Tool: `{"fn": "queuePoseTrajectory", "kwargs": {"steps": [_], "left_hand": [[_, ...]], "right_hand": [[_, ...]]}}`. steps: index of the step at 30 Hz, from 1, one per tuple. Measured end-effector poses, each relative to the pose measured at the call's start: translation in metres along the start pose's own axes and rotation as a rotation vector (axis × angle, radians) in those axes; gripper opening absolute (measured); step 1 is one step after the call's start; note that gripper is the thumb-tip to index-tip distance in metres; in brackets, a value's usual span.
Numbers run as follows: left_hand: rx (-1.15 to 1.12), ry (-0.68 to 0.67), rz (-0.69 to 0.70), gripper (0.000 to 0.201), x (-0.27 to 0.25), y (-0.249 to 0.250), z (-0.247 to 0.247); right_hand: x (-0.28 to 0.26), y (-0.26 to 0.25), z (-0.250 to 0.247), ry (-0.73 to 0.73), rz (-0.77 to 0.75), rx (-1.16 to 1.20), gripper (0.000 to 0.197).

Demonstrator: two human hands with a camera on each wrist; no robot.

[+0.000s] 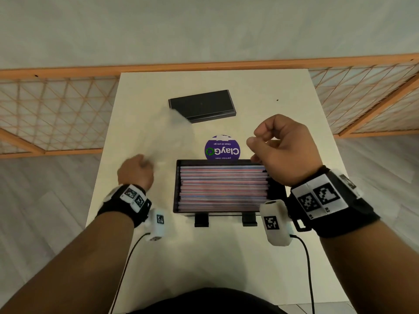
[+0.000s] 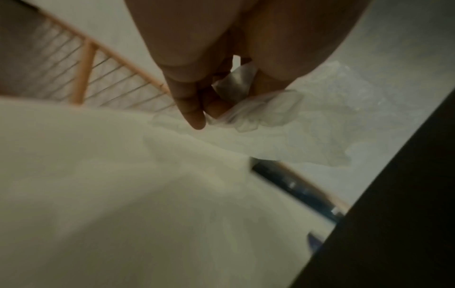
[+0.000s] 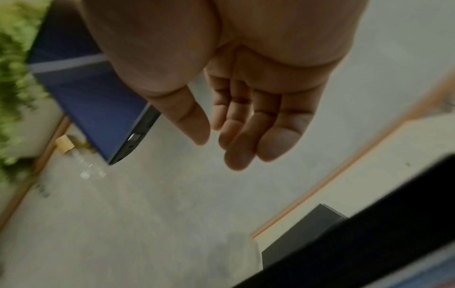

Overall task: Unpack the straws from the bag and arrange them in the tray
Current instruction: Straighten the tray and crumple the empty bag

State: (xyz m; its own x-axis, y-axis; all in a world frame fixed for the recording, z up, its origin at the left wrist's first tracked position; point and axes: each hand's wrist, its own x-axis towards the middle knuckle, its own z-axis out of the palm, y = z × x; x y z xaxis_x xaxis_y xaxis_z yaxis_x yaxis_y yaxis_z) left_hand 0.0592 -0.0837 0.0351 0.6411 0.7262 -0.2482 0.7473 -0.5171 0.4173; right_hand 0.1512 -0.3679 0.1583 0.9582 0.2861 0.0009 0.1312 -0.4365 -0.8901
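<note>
A black tray (image 1: pixel 175 184) sits at the middle of the white table, filled with pink and blue straws (image 1: pixel 223 186) lying lengthwise side by side. Just left of the tray, my left hand (image 1: pixel 140 166) grips a crumpled clear plastic bag (image 1: pixel 172 132) that rises blurred toward the back. In the left wrist view the thumb and fingers (image 2: pixel 194 117) pinch the bag (image 2: pixel 265 111) at its bunched end. My right hand (image 1: pixel 256 139) hovers over the tray's far right corner. In the right wrist view this hand (image 3: pixel 216 144) has loosely curled fingers and holds nothing.
A black flat box (image 1: pixel 201 105) lies behind the bag near the table's far side. A round purple "ClayGo" disc (image 1: pixel 222 148) lies just behind the tray. An orange lattice fence (image 1: pixel 56 109) flanks the table. Bare tabletop (image 1: pixel 204 257) stretches in front of the tray.
</note>
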Motion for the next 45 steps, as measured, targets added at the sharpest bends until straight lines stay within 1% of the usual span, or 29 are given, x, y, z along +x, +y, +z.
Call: {"fn": "queuePoseTrajectory", "kwargs": {"steps": [2, 4, 6, 7, 8, 10, 12, 13, 15, 16, 17, 18, 19, 20, 21, 22, 24, 26, 28, 30, 31, 32, 33, 35, 36, 38, 40, 43, 45], "left_hand": [[-0.037, 0.075, 0.135, 0.028, 0.004, 0.021, -0.025], [-0.092, 0.090, 0.282, 0.027, -0.001, 0.043, -0.047], [-0.158, 0.050, 0.437, 0.025, -0.019, 0.067, -0.065], [-0.232, 0.000, 0.502, 0.023, -0.032, 0.079, -0.070], [-0.348, -0.076, 0.545, 0.020, -0.046, 0.092, -0.075], [-0.567, -0.229, 0.593, 0.025, -0.072, 0.110, -0.080], [-0.697, -0.375, 0.647, 0.025, -0.089, 0.119, -0.075], [-0.744, -0.436, 0.684, 0.020, -0.095, 0.121, -0.071], [-0.789, -0.480, 0.742, 0.018, -0.103, 0.125, -0.067], [-0.792, -0.459, 0.759, 0.010, -0.105, 0.125, -0.065], [-0.774, -0.386, 0.774, 0.014, -0.105, 0.124, -0.062], [-0.725, -0.282, 0.795, 0.029, -0.107, 0.123, -0.062], [-0.658, -0.180, 0.814, 0.050, -0.108, 0.122, -0.060], [-0.558, -0.110, 0.856, 0.072, -0.110, 0.123, -0.060], [-0.432, -0.103, 0.915, 0.092, -0.112, 0.125, -0.060], [-0.305, -0.153, 0.957, 0.107, -0.115, 0.128, -0.058], [-0.200, -0.281, 0.949, 0.122, -0.119, 0.132, -0.050], [-0.360, -0.279, 0.874, 0.116, -0.121, 0.135, -0.040], [-0.472, -0.262, 0.773, 0.092, -0.123, 0.138, -0.037], [-0.363, -0.222, 0.720, 0.060, -0.124, 0.139, -0.037], [-0.265, -0.176, 0.683, 0.046, -0.123, 0.139, -0.038], [-0.183, -0.131, 0.643, 0.036, -0.122, 0.140, -0.039], [-0.134, -0.092, 0.606, 0.031, -0.121, 0.140, -0.040], [-0.133, -0.083, 0.575, 0.035, -0.122, 0.141, -0.040], [-0.169, -0.111, 0.579, 0.040, -0.126, 0.142, -0.042], [-0.295, -0.200, 0.619, 0.051, -0.139, 0.148, -0.043], [-0.375, -0.234, 0.675, 0.057, -0.149, 0.152, -0.040], [-0.375, -0.205, 0.766, 0.073, -0.157, 0.150, -0.028], [-0.282, -0.118, 0.840, 0.085, -0.159, 0.144, -0.018]], "right_hand": [[-0.006, -0.006, 0.005, -0.024, -0.151, -0.117, 0.020], [-0.012, -0.015, 0.013, -0.087, -0.341, -0.172, 0.039], [-0.015, -0.022, 0.024, -0.178, -0.487, -0.168, 0.056], [-0.015, -0.023, 0.029, -0.218, -0.504, -0.183, 0.064], [-0.014, -0.023, 0.032, -0.242, -0.485, -0.219, 0.069], [-0.010, -0.020, 0.036, -0.226, -0.395, -0.312, 0.073], [-0.007, -0.016, 0.033, -0.182, -0.321, -0.356, 0.071], [-0.006, -0.015, 0.030, -0.170, -0.300, -0.355, 0.066], [-0.005, -0.011, 0.022, -0.157, -0.269, -0.316, 0.051], [-0.006, -0.010, 0.018, -0.155, -0.245, -0.286, 0.045], [-0.008, -0.010, 0.014, -0.142, -0.210, -0.261, 0.036], [-0.008, -0.009, 0.011, -0.122, -0.166, -0.262, 0.027], [-0.007, -0.009, 0.008, -0.096, -0.118, -0.298, 0.022], [-0.005, -0.011, 0.005, -0.069, -0.072, -0.343, 0.023], [-0.004, -0.013, 0.003, -0.053, -0.031, -0.365, 0.027], [-0.004, -0.014, 0.001, -0.053, 0.001, -0.324, 0.029], [-0.006, -0.020, 0.001, -0.111, 0.034, -0.027, 0.027], [-0.010, -0.024, 0.003, -0.195, 0.097, 0.322, 0.027], [-0.012, -0.022, 0.001, -0.219, 0.182, 0.558, 0.023], [-0.011, -0.018, -0.001, -0.163, 0.226, 0.644, 0.019], [-0.011, -0.013, -0.003, -0.091, 0.214, 0.579, 0.022], [-0.011, -0.008, -0.005, -0.005, 0.163, 0.420, 0.032], [-0.014, -0.004, -0.009, 0.062, 0.063, 0.193, 0.046], [-0.025, -0.002, -0.015, 0.060, -0.214, -0.179, 0.073], [-0.031, -0.004, -0.016, -0.003, -0.295, -0.273, 0.077], [-0.043, -0.006, -0.014, -0.149, -0.318, -0.300, 0.073], [-0.047, -0.005, -0.015, -0.229, -0.289, -0.205, 0.058], [-0.039, 0.003, -0.019, -0.266, -0.225, -0.099, 0.030], [-0.033, 0.011, -0.019, -0.306, -0.130, 0.034, 0.035]]}}
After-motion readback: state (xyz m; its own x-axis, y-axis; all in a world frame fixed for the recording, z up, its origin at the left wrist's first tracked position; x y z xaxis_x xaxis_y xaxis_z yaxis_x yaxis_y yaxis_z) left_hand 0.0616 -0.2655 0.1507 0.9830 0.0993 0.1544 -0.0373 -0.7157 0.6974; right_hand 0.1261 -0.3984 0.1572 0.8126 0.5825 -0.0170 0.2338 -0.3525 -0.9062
